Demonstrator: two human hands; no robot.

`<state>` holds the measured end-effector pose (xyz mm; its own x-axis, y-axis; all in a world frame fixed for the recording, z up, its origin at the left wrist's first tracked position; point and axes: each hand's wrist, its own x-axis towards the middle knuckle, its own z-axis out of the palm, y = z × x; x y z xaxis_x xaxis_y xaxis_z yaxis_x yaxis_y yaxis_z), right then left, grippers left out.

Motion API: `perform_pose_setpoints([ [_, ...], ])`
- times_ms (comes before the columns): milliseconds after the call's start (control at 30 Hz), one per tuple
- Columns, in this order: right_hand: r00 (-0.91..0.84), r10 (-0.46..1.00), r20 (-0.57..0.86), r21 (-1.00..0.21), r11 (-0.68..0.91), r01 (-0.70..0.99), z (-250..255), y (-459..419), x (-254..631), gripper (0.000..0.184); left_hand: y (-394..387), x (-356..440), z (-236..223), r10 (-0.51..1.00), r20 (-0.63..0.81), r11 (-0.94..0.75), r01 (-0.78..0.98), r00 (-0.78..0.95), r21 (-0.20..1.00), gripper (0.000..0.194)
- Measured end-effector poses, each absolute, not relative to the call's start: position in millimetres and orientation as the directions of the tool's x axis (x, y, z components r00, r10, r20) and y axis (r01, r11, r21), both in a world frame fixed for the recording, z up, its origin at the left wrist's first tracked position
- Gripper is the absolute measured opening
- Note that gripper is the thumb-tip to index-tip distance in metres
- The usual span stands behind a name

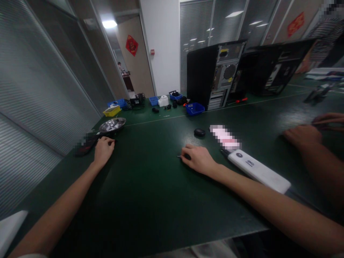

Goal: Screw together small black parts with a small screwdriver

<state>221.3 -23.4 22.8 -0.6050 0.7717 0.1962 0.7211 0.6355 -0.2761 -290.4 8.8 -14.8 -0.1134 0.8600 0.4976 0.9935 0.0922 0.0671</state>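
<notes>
My right hand [199,158] rests near the middle of the green table, closed around a small dark tool [187,156]. Its thin metal tip points left past my fingers; most of the tool is covered by the hand. Farther left, my left hand [103,153] has its fingers pinched together, with something small and dark at the fingertips that I cannot make out. Just behind that hand are a black and red object [87,145] and a shiny metal dish [113,124] with small pieces in it. A black computer mouse [199,132] lies beyond my right hand.
A white power strip [259,171] lies beside my right forearm. Blue bins [195,108], a yellow tray [112,111] and black computer towers [215,75] line the back. Another person's hand [303,136] rests at the right.
</notes>
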Motion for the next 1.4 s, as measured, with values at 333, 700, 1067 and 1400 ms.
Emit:
perform_pose_setpoints([
  [333, -0.607, 0.774, 0.18, -0.261, 0.633, 0.729, 24.9, -25.0, 220.6, 0.017, 4.4, -281.0, -5.9, 0.905, 0.423, 0.104, 0.99, -0.054, -0.096, 0.042],
  [700, -0.608, 0.77, 0.196, -0.27, 0.638, 0.721, 25.1, -24.7, 220.5, 0.016, 6.7, -278.7, -3.8, 0.909, 0.414, 0.077, 0.995, -0.044, -0.062, 0.039],
  [1067, -0.607, 0.77, 0.195, -0.273, 0.637, 0.721, 23.6, -23.3, 222.0, 0.016, -1.0, -242.8, 13.0, 0.901, 0.434, 0.011, 1.0, -0.017, 0.017, 0.035],
  [1400, -0.604, 0.767, 0.217, -0.259, 0.642, 0.722, 22.3, -24.2, 222.0, 0.018, -83.3, -49.3, 33.2, 0.761, 0.321, -0.632, 0.754, 0.563, 0.177, 0.027],
])
